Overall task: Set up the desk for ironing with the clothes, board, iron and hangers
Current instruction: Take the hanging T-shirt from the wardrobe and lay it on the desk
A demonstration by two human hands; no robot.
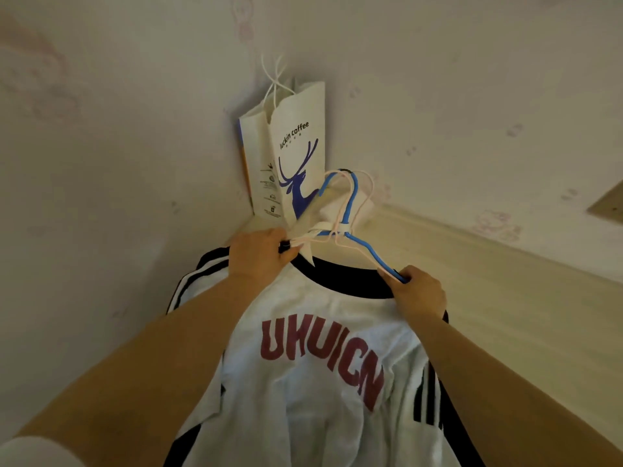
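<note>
While the shirt [313,365] hangs below, both hands [259,252] [416,291] grip the hangers' [354,217] ends.

pale patterned wallpaper [438,79] — cream ledge [505,264], dim warm light

corner of the room, off-task things only

i see a white paper bag [296,156] hanging upright in the corner where two walls meet, printed "luckin coffee" above a blue deer head, with small grey icons down its side panel and a strip of blue and orange along its left edge. its thin white string handles [274,74] rise to the wall above it. the wallpaper [118,112] is pale with faint pink patterns. a cream ledge [505,264] runs along the right-hand wall from the corner, and i can make out a tan plate [606,205] on that wall at the far right edge, partly cut off.
</note>
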